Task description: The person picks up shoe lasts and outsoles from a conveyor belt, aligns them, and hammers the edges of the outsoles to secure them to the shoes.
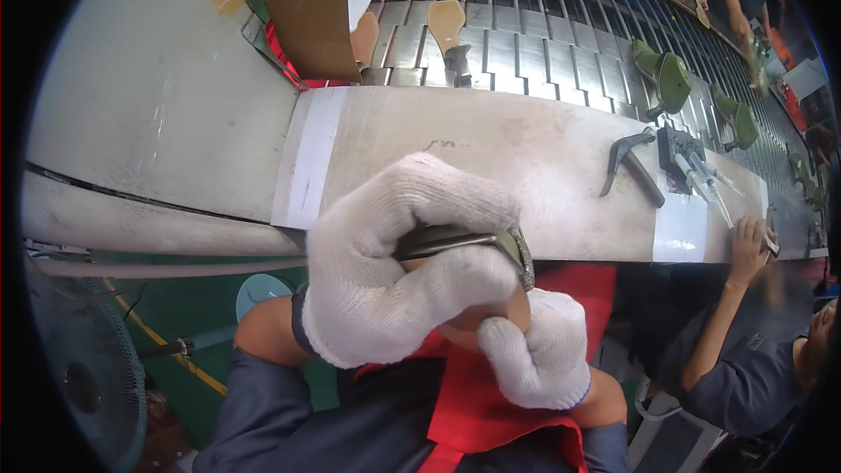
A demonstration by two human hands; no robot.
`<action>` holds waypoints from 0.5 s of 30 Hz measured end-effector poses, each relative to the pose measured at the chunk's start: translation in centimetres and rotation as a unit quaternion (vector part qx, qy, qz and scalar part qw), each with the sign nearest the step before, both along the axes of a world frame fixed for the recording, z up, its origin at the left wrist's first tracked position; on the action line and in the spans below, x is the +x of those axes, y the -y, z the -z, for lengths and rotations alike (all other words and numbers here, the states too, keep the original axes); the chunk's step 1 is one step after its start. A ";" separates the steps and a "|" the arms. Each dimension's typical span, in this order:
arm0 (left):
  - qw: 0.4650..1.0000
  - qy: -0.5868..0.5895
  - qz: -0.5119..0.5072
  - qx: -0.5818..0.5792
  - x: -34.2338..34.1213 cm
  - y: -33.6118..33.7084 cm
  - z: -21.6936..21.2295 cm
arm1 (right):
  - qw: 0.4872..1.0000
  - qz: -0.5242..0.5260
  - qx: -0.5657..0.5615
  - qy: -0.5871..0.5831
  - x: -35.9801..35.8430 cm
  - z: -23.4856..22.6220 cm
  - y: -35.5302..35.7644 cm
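Observation:
My left hand [385, 271], in a white knit glove, wraps its fingers and thumb round an olive-green shoe last [425, 236]. A dark metal strip runs along the last, and a rough grey, glittery edge shows at its right end. My right hand [539, 355], gloved the same way, grips the tan sole piece [486, 315] of the same shoe from below, with its thumb pressed on it. The shoe is held tilted at the near edge of the worktable [455, 131], in front of my red apron. My palms hide much of it.
Lasting pincers [638, 166] and a black block [674, 147] with several slender pale tools lie right. Beyond is a slatted conveyor [561, 57] carrying green shoe lasts [670, 79] and a tan sole [447, 26]. A co-worker's hand [751, 245] rests nearby. A fan [88, 368] stands left.

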State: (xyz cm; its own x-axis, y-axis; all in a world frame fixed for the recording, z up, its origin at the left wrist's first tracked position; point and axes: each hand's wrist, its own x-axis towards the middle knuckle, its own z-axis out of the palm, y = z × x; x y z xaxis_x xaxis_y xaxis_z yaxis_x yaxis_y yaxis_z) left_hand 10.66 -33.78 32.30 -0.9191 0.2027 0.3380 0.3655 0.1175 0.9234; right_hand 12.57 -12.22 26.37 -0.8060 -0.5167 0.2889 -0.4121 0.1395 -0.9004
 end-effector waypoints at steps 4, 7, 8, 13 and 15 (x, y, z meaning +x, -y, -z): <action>0.995 0.026 -0.066 0.070 0.3 -0.6 -0.7 | 1.000 -0.004 0.001 -0.027 -0.5 -0.8 0.8; 0.989 0.048 -0.126 0.063 -0.3 0.1 0.0 | 0.999 -0.009 -0.054 -0.004 -1.0 -0.4 1.2; 0.989 0.050 -0.125 0.060 -0.4 0.2 0.0 | 1.000 -0.012 -0.027 -0.003 -1.2 -0.5 1.1; 0.982 -0.044 -0.160 -0.092 -0.1 0.9 0.5 | 0.999 -0.023 0.001 -0.042 -1.4 -0.6 1.7; 0.977 -0.071 -0.151 -0.133 -0.3 1.4 0.6 | 0.999 -0.006 -0.007 -0.034 -1.2 -0.5 2.1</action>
State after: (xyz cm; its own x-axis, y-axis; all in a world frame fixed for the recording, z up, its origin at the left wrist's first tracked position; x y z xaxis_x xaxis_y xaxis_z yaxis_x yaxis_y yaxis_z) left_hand 10.34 -35.18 31.68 -0.8985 0.0270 0.4381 0.3983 0.4693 0.7881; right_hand 11.32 -14.31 26.83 -0.7783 -0.5217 0.3493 -0.4731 0.1216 -0.8725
